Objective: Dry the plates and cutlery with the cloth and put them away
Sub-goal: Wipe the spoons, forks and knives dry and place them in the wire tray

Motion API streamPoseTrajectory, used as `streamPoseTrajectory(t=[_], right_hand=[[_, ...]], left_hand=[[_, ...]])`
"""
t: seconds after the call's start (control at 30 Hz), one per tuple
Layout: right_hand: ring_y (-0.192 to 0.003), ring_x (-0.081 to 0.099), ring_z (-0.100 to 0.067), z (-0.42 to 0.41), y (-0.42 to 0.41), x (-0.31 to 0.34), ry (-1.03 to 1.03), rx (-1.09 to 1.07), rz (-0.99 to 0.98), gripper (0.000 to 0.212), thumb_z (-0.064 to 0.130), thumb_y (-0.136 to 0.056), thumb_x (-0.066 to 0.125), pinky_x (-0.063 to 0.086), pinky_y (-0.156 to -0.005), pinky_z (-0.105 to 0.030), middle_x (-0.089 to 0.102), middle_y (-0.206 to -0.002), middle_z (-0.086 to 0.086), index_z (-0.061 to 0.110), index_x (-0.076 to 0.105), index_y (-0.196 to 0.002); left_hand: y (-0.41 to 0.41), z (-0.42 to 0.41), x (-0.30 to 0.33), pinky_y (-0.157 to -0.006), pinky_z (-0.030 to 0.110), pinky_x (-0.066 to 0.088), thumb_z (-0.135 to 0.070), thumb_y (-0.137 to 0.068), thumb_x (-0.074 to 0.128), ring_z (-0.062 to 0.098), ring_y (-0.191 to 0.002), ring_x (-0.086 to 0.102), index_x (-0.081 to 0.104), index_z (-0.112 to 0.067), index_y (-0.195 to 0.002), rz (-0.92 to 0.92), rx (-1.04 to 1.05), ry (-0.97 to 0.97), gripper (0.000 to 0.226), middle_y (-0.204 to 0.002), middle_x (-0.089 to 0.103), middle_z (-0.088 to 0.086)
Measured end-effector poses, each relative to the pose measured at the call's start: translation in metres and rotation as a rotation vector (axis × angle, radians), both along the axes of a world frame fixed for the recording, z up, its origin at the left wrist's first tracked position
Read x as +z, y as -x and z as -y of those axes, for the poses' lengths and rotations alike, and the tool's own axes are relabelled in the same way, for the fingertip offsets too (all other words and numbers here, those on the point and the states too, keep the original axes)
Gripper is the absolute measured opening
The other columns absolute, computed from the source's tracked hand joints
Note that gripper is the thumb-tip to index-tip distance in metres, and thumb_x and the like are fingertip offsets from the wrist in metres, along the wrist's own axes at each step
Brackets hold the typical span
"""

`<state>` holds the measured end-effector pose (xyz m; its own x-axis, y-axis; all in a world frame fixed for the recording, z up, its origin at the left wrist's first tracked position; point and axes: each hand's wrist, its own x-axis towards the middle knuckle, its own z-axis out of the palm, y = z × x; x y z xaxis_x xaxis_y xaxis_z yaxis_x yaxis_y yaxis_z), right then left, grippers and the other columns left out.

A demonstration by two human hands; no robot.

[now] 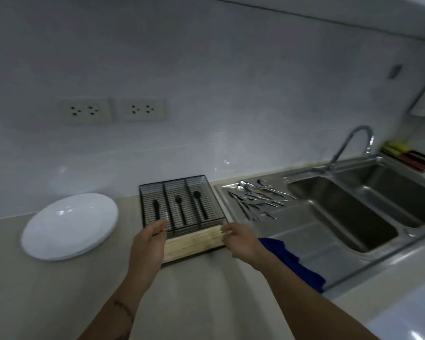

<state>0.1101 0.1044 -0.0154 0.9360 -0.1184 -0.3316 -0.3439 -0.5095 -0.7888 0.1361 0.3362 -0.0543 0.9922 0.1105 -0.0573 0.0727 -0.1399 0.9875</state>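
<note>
Your left hand [149, 239] and right hand [239, 239] each grip a near corner of the wire cutlery tray [182, 207] at 12 o'clock; white plates [70, 225] at 10, wet cutlery [255, 200] at 2, blue cloth [292, 261] at 3 on the surface

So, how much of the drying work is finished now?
Little looks done: the cutlery pile lies on the sink drainboard, the blue cloth unused. The left hand and right hand are at the wire organizer. The plates wait on the counter.
</note>
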Motion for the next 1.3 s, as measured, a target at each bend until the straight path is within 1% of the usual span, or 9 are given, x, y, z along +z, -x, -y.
streamPoseTrajectory(t=[0.13,0.23,0.37,0.57,0.8,0.97,1.1,1.2,1.3], right_hand=[[-0.084,0.059,-0.013,0.086,0.021,-0.023,0.26,-0.001,0.074,0.032,0.007,-0.089,0.05,0.049,-0.069,-0.018,0.062,-0.099,-0.004,0.013,0.058,-0.12],[-0.104,0.056,-0.027,0.138,0.029,-0.036,0.462,0.072,0.113,0.038,0.012,-0.081,0.052,0.049,-0.088,-0.036,0.057,-0.114,-0.01,0.015,0.058,-0.119],[-0.12,0.051,-0.027,0.175,0.033,-0.051,0.464,0.25,0.057,0.051,0.021,-0.087,0.054,0.043,-0.102,-0.034,0.051,-0.134,-0.011,0.017,0.049,-0.138],[-0.126,0.041,-0.029,0.191,0.027,-0.07,0.714,0.445,-0.008,0.057,0.047,-0.094,0.042,0.035,-0.103,-0.046,0.039,-0.141,-0.008,0.017,0.036,-0.142],[-0.137,0.028,-0.033,0.21,0.0,-0.075,0.906,0.389,-0.049,0.086,0.046,-0.083,0.056,0.029,-0.108,-0.049,0.022,-0.154,-0.015,0.01,0.015,-0.15],[-0.148,0.007,-0.034,0.229,-0.021,-0.077,0.72,0.468,-0.132,0.083,0.026,-0.09,0.054,0.019,-0.119,-0.049,0.0,-0.163,-0.013,0.013,0.004,-0.156],[-0.149,0.005,-0.031,0.247,-0.044,-0.07,0.591,0.43,-0.164,0.08,0.022,-0.089,0.052,0.014,-0.121,-0.045,0.0,-0.163,-0.011,0.014,0.007,-0.156],[-0.147,0.009,-0.031,0.251,-0.051,-0.071,0.552,0.417,-0.168,0.084,0.029,-0.084,0.055,0.018,-0.119,-0.044,0.004,-0.162,-0.009,0.015,0.012,-0.154],[-0.148,0.001,-0.033,0.253,-0.054,-0.079,0.591,0.451,-0.158,0.09,0.037,-0.083,0.058,0.014,-0.12,-0.046,-0.004,-0.163,-0.009,0.019,0.007,-0.155]], left_hand=[[0.016,0.091,-0.007,-0.099,0.03,0.043,-0.01,-0.096,0.057,0.013,-0.116,0.058,0.066,-0.021,-0.121,-0.017,-0.05,-0.027,0.029,-0.121,0.065,-0.006],[0.027,0.153,-0.009,-0.101,0.03,0.043,-0.009,-0.095,0.056,0.012,-0.115,0.058,0.066,-0.018,-0.123,-0.04,-0.062,-0.038,0.031,-0.12,0.065,-0.006],[0.035,0.21,-0.014,-0.11,0.036,0.041,-0.006,-0.095,0.054,0.012,-0.12,0.057,0.063,-0.016,-0.128,-0.114,-0.078,-0.063,0.036,-0.127,0.063,-0.005],[0.038,0.247,-0.013,-0.106,0.029,0.042,-0.005,-0.094,0.05,0.009,-0.117,0.055,0.062,-0.019,-0.128,-0.193,-0.064,-0.145,0.039,-0.124,0.062,-0.007],[0.01,0.265,-0.015,-0.101,0.027,0.044,-0.008,-0.094,0.051,0.01,-0.117,0.057,0.064,-0.02,-0.126,-0.201,-0.079,-0.219,0.037,-0.125,0.064,-0.006],[-0.018,0.278,-0.008,-0.086,0.014,0.041,-0.005,-0.094,0.047,0.005,-0.107,0.058,0.061,-0.018,-0.13,-0.173,-0.151,-0.27,0.041,-0.129,0.062,-0.005],[-0.043,0.279,-0.007,-0.058,-0.003,0.038,-0.002,-0.094,0.045,-0.004,-0.091,0.057,0.06,-0.018,-0.131,-0.155,-0.176,-0.276,0.044,-0.13,0.061,-0.005],[-0.056,0.282,-0.01,-0.06,-0.002,0.039,-0.004,-0.095,0.046,0.0,-0.1,0.054,0.058,-0.019,-0.134,-0.163,-0.194,-0.298,0.044,-0.132,0.059,-0.007],[-0.069,0.29,-0.012,-0.088,0.016,0.044,-0.003,-0.093,0.045,0.007,-0.111,0.055,0.058,-0.02,-0.134,-0.172,-0.189,-0.322,0.047,-0.134,0.06,-0.006]])
